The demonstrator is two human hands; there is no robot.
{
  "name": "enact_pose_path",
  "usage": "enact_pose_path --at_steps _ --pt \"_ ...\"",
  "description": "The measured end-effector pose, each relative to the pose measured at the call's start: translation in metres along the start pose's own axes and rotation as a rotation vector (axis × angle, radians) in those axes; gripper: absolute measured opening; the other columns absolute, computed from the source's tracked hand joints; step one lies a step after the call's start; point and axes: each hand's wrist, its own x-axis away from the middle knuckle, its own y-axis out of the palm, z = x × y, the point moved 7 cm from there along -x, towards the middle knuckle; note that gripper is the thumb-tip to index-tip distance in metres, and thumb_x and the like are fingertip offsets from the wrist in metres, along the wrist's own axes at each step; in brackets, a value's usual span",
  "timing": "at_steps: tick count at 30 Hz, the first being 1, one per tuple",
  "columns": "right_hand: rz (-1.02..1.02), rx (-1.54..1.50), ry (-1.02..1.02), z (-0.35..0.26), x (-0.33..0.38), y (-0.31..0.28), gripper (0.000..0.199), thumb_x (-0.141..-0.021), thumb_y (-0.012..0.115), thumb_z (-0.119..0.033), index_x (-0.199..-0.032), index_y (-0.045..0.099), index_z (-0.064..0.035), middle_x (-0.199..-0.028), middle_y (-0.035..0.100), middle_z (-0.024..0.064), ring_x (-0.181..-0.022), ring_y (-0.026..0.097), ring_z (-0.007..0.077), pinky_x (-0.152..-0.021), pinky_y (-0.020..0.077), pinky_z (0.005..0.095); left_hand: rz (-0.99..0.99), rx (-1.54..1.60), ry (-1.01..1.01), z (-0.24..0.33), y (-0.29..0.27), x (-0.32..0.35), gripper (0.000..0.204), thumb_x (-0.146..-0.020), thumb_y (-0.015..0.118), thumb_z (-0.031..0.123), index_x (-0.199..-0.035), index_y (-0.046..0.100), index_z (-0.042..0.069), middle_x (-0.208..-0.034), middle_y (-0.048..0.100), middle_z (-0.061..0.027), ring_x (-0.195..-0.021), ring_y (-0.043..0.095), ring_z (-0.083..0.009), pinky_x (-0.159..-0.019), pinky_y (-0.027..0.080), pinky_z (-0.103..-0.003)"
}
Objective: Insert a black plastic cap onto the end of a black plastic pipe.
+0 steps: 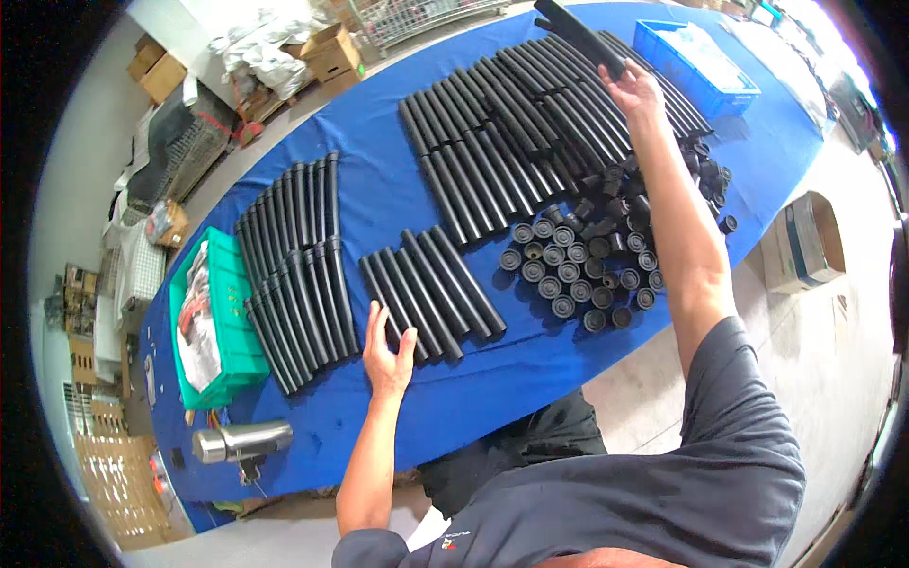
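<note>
My left hand [386, 358] is open over the blue tablecloth, thumb and fingers apart, at the near left end of a short row of black tubes [417, 289]. Whether its fingertips touch the nearest tube I cannot tell. At the far right, my right hand [636, 93] grips black tubes [582, 38], apparently two together, raised over a large layered stack of black tubes [473, 180]. Below my right forearm lies a heap of round black end caps [568, 270], many with their ringed faces up. On the left, more black tubes [298, 265] with wider collared ends lie in two rows.
A green crate [248, 327] with plastic-wrapped contents stands at the table's left edge, a steel cylindrical device [244, 441] near it. A blue crate [734, 99] sits at the far right. On the floor stand a cardboard box [800, 244] to the right and cartons [331, 57] behind.
</note>
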Motion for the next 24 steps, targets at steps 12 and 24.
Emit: enact_pose_path --at_steps 12,24 --pt "0.208 -0.187 0.288 0.171 0.12 -0.024 0.018 -0.095 0.06 -0.007 -0.108 0.051 0.002 -0.114 0.056 0.018 -0.107 0.053 0.0328 -0.093 0.0515 0.0535 0.03 -0.019 0.007 -0.005 0.0 0.002 0.066 -0.089 0.068 0.048 -0.13 0.055 -0.002 -0.144 0.048 -0.0251 -0.131 0.05 -0.0398 -0.108 0.042 -0.043" --pt "0.302 -0.269 0.215 0.231 0.117 -0.049 0.046 -0.092 0.066 -0.006 -0.13 0.041 -0.002 -0.151 0.028 0.0105 -0.13 0.038 0.0298 -0.1 0.049 0.0561 0.001 0.024 -0.05 -0.011 0.0 0.002 0.061 -0.091 0.069 0.042 -0.131 0.057 -0.003 -0.147 0.048 -0.0217 -0.133 0.051 -0.034 -0.107 0.043 -0.04"
